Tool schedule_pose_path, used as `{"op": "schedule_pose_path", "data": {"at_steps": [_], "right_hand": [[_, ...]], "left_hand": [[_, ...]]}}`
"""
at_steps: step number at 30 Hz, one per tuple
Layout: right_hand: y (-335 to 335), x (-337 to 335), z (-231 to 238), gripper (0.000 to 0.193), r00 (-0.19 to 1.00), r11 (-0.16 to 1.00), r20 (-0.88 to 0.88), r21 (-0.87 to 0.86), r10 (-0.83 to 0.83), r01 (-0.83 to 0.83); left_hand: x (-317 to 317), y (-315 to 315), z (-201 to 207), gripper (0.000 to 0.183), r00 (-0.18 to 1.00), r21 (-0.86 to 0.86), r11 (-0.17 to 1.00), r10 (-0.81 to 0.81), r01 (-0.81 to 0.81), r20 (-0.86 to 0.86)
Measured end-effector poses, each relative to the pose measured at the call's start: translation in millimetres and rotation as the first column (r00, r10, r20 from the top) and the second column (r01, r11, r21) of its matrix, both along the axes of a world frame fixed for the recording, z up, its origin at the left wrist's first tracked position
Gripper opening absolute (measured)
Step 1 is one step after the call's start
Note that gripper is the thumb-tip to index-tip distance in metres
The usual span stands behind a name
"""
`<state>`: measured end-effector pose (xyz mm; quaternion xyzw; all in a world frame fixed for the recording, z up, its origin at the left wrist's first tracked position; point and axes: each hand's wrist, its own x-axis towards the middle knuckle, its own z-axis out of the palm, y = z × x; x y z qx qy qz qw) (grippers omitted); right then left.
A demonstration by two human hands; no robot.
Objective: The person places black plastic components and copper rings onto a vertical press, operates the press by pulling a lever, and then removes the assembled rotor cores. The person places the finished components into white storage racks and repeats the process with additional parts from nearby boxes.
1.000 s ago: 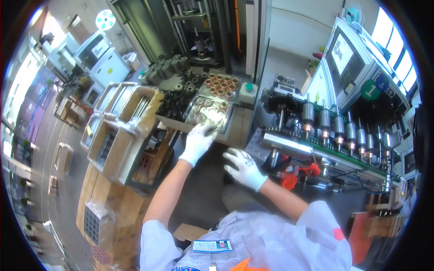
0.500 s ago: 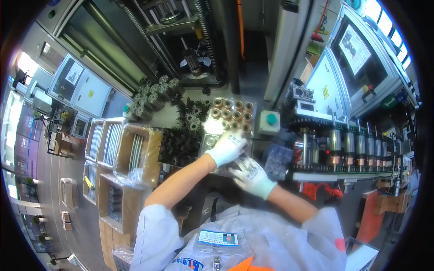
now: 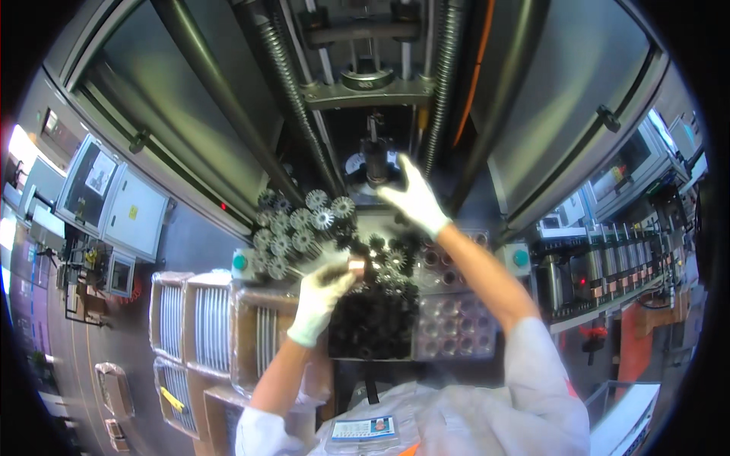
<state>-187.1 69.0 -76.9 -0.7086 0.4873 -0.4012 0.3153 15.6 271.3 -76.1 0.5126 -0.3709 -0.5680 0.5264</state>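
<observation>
My left hand, in a white glove, is closed with a small copper commutator between thumb and fingertips, above the dark loose pieces. My right hand, gloved too, reaches forward with thumb and fingers spread and nothing in it. Just ahead and left of it, a dark cylindrical core stands upright on the press base; the fingers look apart from it. Several toothed rotor stacks with shafts stand to the left. A clear tray with round pockets lies at the right, partly under my right forearm.
A press crosshead hangs above the core, between coil-sleeved columns. Green-button boxes stand left and right. Cartons of metal rods sit at the left. A black bin of dark parts is nearest me. A conveyor runs at the right.
My hands have parted from over the tray. The left has moved left and now holds a copper commutator; the right has moved forward to the press. The view has turned toward the press.
</observation>
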Motion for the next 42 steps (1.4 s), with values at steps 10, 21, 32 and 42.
{"op": "schedule_pose_path", "data": {"at_steps": [10, 21, 32, 42], "right_hand": [[-75.0, 85.0, -1.7, 0.049, 0.926, 0.978, 0.324, -0.003, -0.195, 0.207], [141.0, -126.0, 38.7, 0.068, 0.904, 0.931, -0.424, 0.35, 0.057, 0.106], [146.0, -389.5, 8.1, 0.074, 0.42, 0.601, -0.829, 0.132, -0.369, 0.788], [112.4, -431.7, -2.9, 0.086, 0.621, 0.611, -0.776, 0.437, -0.114, 0.66]], "left_hand": [[59.8, -30.2, -23.6, 0.021, 0.848, -0.255, 0.966, 0.168, -0.04, 0.502], [-22.0, -208.6, -20.5, 0.018, 0.044, -0.426, 0.803, 0.45, 0.416, 0.892], [-11.9, -284.5, -51.7, 0.022, 0.32, -0.323, 0.831, 0.187, 0.453, 0.929], [-5.5, -249.6, -75.4, 0.052, -0.166, -0.243, 0.699, 0.463, 0.673, 0.87]]}}
